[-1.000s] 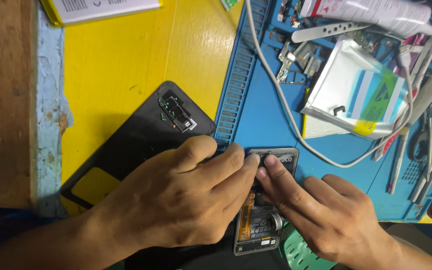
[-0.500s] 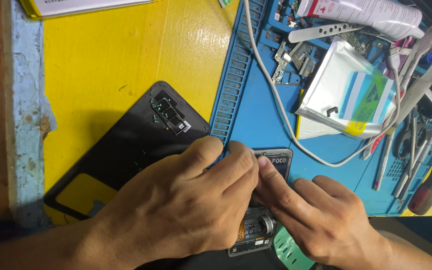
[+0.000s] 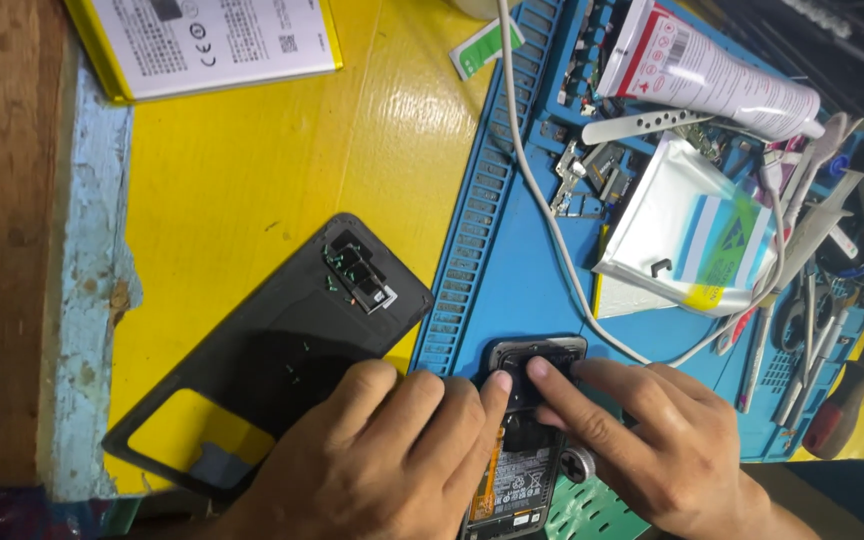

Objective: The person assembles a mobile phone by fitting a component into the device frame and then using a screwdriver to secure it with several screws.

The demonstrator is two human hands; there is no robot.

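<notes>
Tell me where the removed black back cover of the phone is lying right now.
In the head view the black back cover lies flat on the yellow table, left of the blue work mat and just above the left hand.

Two hands, one opened phone, one black back cover, one white glue tube, one white cable, one red-handled screwdriver.

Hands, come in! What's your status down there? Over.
Left hand and right hand, fingers pressing on opened phone. Phone lies on blue repair mat. Detached black back cover beside left hand; white cable runs close behind phone.
</notes>
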